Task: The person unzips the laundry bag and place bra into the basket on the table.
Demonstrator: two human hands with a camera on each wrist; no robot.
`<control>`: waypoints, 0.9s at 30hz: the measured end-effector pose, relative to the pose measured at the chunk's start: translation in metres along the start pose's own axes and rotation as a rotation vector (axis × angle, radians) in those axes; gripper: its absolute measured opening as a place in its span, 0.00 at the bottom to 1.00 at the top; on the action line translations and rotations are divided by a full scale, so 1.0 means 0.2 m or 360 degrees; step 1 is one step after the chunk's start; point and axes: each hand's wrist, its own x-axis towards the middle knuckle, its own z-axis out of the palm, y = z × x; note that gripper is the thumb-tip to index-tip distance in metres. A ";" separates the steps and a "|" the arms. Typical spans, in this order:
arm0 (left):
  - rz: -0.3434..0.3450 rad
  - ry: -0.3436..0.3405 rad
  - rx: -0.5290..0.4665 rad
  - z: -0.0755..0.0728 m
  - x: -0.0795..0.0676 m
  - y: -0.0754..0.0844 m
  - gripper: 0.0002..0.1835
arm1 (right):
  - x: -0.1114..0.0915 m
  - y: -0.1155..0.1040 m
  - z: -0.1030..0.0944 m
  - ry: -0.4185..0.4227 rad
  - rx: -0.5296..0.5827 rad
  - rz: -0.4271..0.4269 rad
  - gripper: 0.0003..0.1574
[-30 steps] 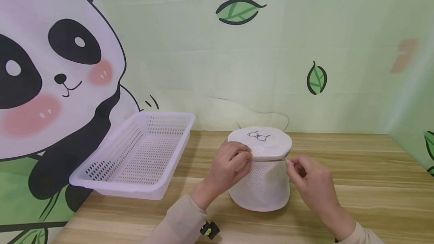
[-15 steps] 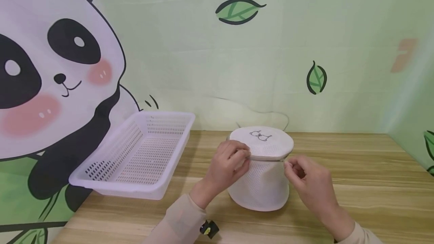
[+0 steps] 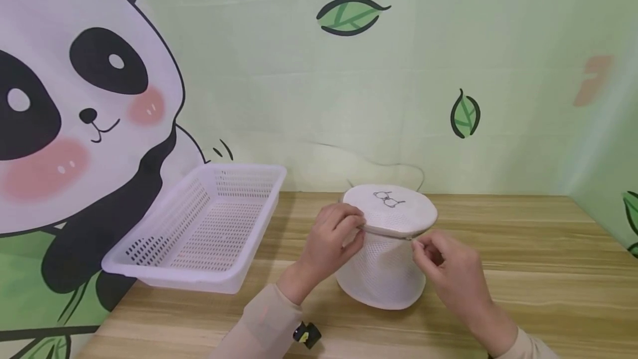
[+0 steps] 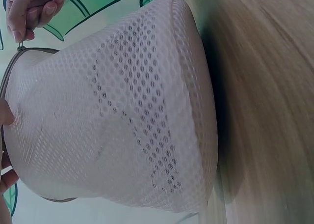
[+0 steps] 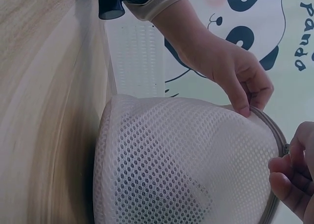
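A white cylindrical mesh laundry bag [image 3: 381, 278] stands on the wooden table, its round lid [image 3: 408, 212] printed with a small bra drawing. A grey zipper [image 3: 389, 234] runs around just below the lid. My left hand [image 3: 331, 240] pinches the bag's upper edge at the left front; in the right wrist view its thumb presses the mesh beside the zipper. At the right front, my right hand [image 3: 453, 267] pinches the zipper pull. The zipper slider [image 4: 20, 48] shows at those fingertips in the left wrist view. The mesh side sags inward slightly.
A white perforated plastic basket [image 3: 234, 278] stands to the left on the table [image 3: 548, 276]. A black wrist device [image 3: 307, 336] sits by my left sleeve. Behind is a green cloth backdrop [image 3: 249, 71] with panda and leaf prints, and a thin cord runs behind the bag.
My right hand has moved slightly left along the bag's front with the zipper pull. The lid has shifted and tilted to the right. My left hand has crept slightly left, still gripping the edge.
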 end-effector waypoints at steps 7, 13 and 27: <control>-0.0051 -0.0011 -0.0023 0.01 0.00 0.00 0.11 | 0.00 -0.01 0.00 0.0000 0.0027 -0.0019 0.12; -0.0095 -0.0060 -0.0034 0.00 0.00 0.01 0.11 | 0.00 -0.02 0.00 -0.0031 0.0021 -0.0014 0.12; 0.0009 -0.0087 -0.0088 -0.01 0.00 0.03 0.13 | -0.01 -0.03 0.01 -0.0065 0.0029 0.0000 0.13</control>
